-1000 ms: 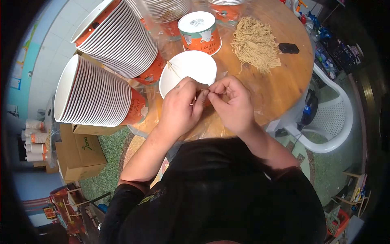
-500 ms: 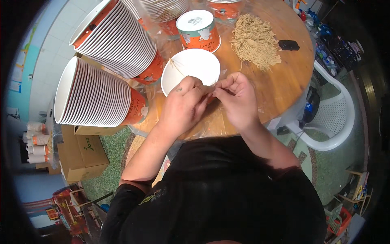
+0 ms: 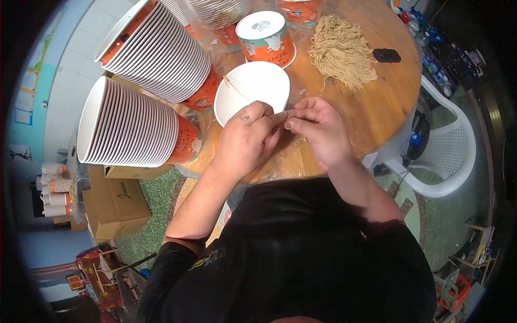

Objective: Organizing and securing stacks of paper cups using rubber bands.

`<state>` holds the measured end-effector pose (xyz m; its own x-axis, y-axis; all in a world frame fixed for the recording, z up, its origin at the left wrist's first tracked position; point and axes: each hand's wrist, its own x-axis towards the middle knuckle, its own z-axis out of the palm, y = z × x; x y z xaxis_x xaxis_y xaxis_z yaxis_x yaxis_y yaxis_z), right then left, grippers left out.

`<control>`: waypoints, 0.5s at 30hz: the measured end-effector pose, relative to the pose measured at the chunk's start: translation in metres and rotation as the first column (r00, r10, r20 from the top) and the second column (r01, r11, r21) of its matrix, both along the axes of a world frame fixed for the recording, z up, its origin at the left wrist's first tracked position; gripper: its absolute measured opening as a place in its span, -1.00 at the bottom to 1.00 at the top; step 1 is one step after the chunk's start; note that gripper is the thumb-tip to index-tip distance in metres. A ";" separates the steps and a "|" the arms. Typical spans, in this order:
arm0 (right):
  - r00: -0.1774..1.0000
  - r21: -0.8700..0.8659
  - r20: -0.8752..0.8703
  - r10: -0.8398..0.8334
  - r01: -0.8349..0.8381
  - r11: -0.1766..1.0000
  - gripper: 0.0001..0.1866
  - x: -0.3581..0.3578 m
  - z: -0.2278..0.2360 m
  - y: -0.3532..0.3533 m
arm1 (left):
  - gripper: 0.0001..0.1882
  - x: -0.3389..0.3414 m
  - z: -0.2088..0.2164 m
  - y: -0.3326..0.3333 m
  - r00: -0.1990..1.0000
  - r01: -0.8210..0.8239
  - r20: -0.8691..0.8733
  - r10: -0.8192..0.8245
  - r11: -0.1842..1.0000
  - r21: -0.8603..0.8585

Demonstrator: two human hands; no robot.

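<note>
One thin pale string [image 3: 286, 113] pinched between left hand [image 3: 249, 141] and right hand [image 3: 316, 129], fingertips closed on it just above one white paper bowl [image 3: 252, 89], two stacks of orange-sided bowls [image 3: 129, 129] lying left, one sealed cup [image 3: 266, 37], one string bundle [image 3: 340, 51] on round wooden table [image 3: 377, 107]

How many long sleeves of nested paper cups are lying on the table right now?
3: one sleeve at the table's left edge, one sleeve above it, one sleeve cut by the top of the picture. More may lie out of view.
</note>
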<state>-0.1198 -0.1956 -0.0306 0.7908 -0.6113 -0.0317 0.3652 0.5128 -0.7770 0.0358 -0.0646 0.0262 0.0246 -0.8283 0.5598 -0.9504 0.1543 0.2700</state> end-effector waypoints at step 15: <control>0.998 -0.164 0.049 -0.044 0.051 0.985 -0.83 0.012 -0.001 -0.007 | -0.63 0.004 0.007 -0.008 0.899 -0.068 -0.430 0.087 0.996 0.060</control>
